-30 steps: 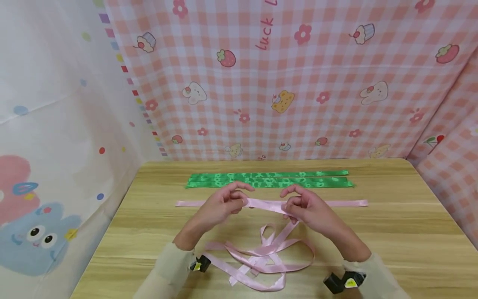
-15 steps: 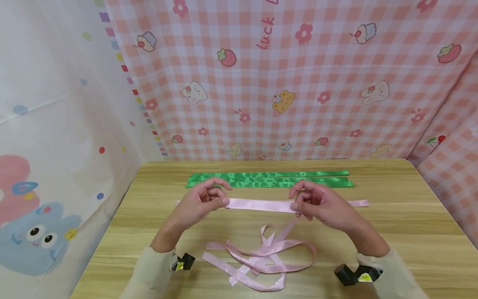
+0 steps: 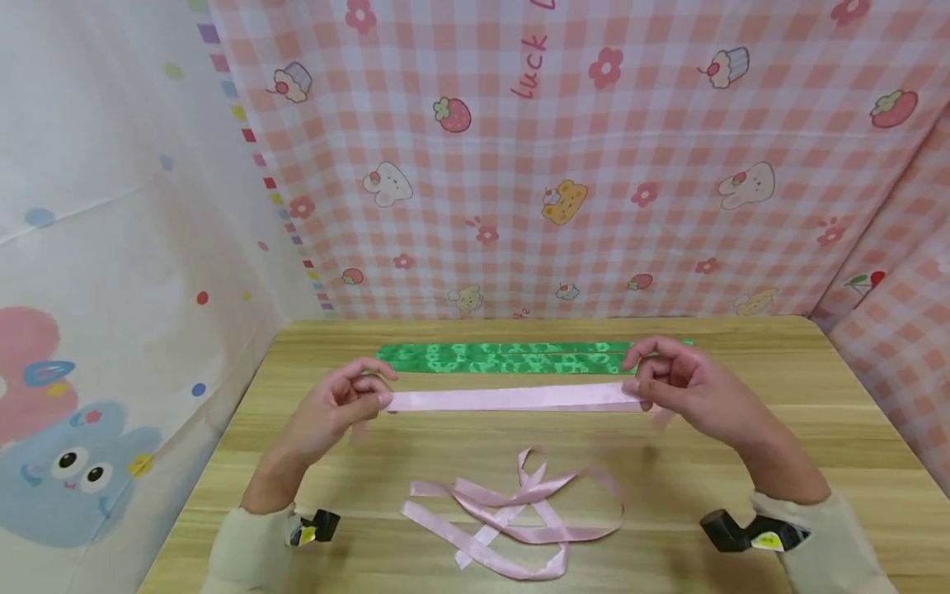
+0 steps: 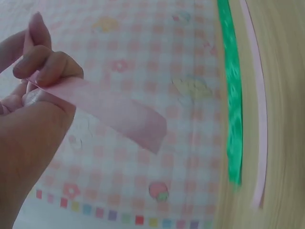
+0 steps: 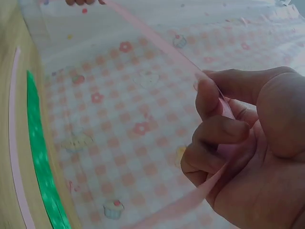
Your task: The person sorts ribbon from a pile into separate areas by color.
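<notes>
A pink satin ribbon [image 3: 512, 398] stretches level above the table between both hands. My left hand [image 3: 330, 408] pinches it near one end between thumb and fingers. In the left wrist view a short free end [image 4: 126, 117] sticks out past those fingers. My right hand [image 3: 693, 392] pinches the ribbon at the other side, and in the right wrist view a tail [image 5: 186, 205] runs down from under its curled fingers. Below the hands lies a loose tangle of pink ribbon [image 3: 534, 536]. Behind, a flat pink strip [image 4: 262, 109] lies straight, mostly hidden in the head view.
Green patterned ribbon strips [image 3: 505, 358] lie side by side along the back of the wooden table [image 3: 297, 561]. A pink checked curtain [image 3: 475, 165] hangs right behind the table, with a white printed cloth [image 3: 148, 247] at the left.
Both hands have moved apart, left hand to the left and right hand to the right. The ribbon span between them has lengthened, and a strand that ran up from the tangle has lifted away.
</notes>
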A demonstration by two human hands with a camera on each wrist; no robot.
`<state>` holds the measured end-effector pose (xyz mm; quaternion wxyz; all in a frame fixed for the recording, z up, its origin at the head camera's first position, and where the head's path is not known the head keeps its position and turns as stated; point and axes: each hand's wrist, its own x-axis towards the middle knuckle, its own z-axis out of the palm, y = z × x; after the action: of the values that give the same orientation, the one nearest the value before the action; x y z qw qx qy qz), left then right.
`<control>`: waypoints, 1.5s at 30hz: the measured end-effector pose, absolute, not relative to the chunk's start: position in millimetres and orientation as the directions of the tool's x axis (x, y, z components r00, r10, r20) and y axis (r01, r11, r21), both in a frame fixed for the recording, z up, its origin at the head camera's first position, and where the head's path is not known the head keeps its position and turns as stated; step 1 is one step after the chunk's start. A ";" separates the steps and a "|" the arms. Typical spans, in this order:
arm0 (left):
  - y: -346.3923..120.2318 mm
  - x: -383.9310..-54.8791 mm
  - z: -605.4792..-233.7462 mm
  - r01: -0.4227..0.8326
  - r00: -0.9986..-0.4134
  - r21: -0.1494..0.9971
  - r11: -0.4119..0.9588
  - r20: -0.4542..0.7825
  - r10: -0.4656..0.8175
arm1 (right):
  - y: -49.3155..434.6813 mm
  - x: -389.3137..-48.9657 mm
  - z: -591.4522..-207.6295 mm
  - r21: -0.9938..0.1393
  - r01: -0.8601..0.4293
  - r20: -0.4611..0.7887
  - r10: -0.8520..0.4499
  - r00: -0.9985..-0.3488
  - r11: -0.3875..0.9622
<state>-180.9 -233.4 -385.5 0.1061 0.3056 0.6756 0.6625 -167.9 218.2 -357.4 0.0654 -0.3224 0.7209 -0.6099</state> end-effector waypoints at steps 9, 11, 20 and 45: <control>-261.0 -177.1 -395.0 0.233 -0.858 0.969 0.085 0.164 0.487 | 253.7 -163.8 -368.0 -0.928 -0.348 0.244 -0.486 -0.839 0.135; -266.0 -176.9 -397.0 0.216 -0.866 0.970 0.107 0.140 0.481 | 260.4 -163.3 -371.5 -0.928 -0.343 0.234 -0.483 -0.844 0.149; -277.3 -176.5 -401.1 0.185 -0.888 0.969 0.161 0.095 0.451 | 284.4 -160.1 -381.4 -0.921 -0.298 0.164 -0.445 -0.881 0.252; -313.1 -187.0 -415.4 0.097 -0.933 0.967 0.237 0.006 0.361 | 343.8 -161.7 -408.9 -0.916 -0.238 0.118 -0.352 -0.928 0.322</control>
<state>-187.0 -313.1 -415.4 0.1098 0.1472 0.7787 0.5999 -161.7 343.8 -408.9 0.0515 -0.1820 0.8115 -0.5530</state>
